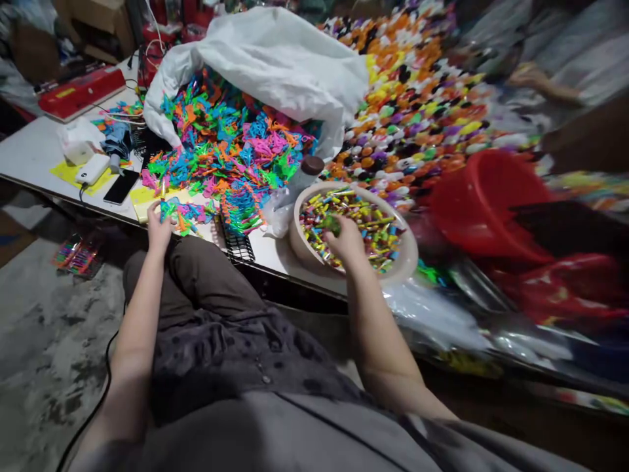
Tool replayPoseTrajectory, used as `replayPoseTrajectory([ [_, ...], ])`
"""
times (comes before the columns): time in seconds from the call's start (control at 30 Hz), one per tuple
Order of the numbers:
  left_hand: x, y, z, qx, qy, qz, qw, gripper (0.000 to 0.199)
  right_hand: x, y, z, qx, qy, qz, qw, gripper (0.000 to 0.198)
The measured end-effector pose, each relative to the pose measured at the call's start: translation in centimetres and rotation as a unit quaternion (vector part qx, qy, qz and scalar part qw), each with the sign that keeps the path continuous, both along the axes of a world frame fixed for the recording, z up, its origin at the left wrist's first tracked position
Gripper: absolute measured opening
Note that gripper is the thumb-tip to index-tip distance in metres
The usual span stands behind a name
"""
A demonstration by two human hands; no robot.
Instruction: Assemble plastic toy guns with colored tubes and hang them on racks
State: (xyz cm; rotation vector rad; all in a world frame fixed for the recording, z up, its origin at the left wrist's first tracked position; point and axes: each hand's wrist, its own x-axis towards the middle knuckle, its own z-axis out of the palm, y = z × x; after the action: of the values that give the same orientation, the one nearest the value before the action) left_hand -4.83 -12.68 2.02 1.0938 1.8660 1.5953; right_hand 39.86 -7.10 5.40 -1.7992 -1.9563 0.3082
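Observation:
My left hand (160, 227) is at the table's front edge with its fingers closed in a pinch. A slim yellowish piece (163, 189) rises just above the fingertips, beside a few bright plastic pieces (189, 214); what exactly the fingers hold is too small to tell. Over a pale round tub (297, 237) full of small, mostly yellow and red tube-like pieces (376, 226), my right hand (348, 241) reaches in with bent fingers. A green piece (333, 225), of a kind I cannot make out, shows at its fingertips.
A big pile of coloured plastic figures (221, 134) spills from a white sack (275, 56). A phone (121, 187), a white power bank (92, 170) and a black basket (238, 246) lie along the front. A red tub (486, 203) stands right; another person's hand (531, 77) is beyond.

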Motion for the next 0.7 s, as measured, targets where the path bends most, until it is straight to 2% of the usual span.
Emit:
replayPoseTrajectory([
  [0.03,0.5,1.1,-0.2,-0.045,0.010,-0.004,0.999,0.048,0.6,0.5,-0.9,-0.077,-0.032,0.014,0.996,0.053],
  [0.1,1.2,2.8,-1.0,-0.124,0.057,-0.013,0.991,0.049,1.0,1.1,-2.4,-0.211,-0.087,0.054,0.972,0.055],
  [0.13,1.4,3.3,-1.5,-0.151,0.086,-0.018,0.985,0.048,1.0,1.2,-2.8,-0.256,-0.111,0.071,0.958,0.056],
  [0.2,1.5,3.9,-2.4,-0.179,0.133,-0.023,0.975,0.046,0.8,1.5,-3.2,-0.297,-0.151,0.092,0.938,0.056],
  [0.33,1.5,4.4,-3.5,-0.190,0.178,-0.019,0.965,0.040,0.8,2.2,-3.3,-0.314,-0.182,0.081,0.928,0.055],
  [0.47,1.8,4.5,-4.0,-0.185,0.203,0.007,0.962,0.037,1.1,2.2,-3.6,-0.302,-0.185,0.052,0.934,0.053],
  [0.57,2.1,3.6,-4.0,-0.137,0.174,0.068,0.973,0.030,1.2,2.0,-3.8,-0.274,-0.184,0.023,0.944,0.049],
  [0.7,2.9,0.1,-3.2,-0.041,0.165,0.154,0.973,0.021,1.6,2.0,-3.9,-0.210,-0.132,-0.060,0.967,0.045],
])
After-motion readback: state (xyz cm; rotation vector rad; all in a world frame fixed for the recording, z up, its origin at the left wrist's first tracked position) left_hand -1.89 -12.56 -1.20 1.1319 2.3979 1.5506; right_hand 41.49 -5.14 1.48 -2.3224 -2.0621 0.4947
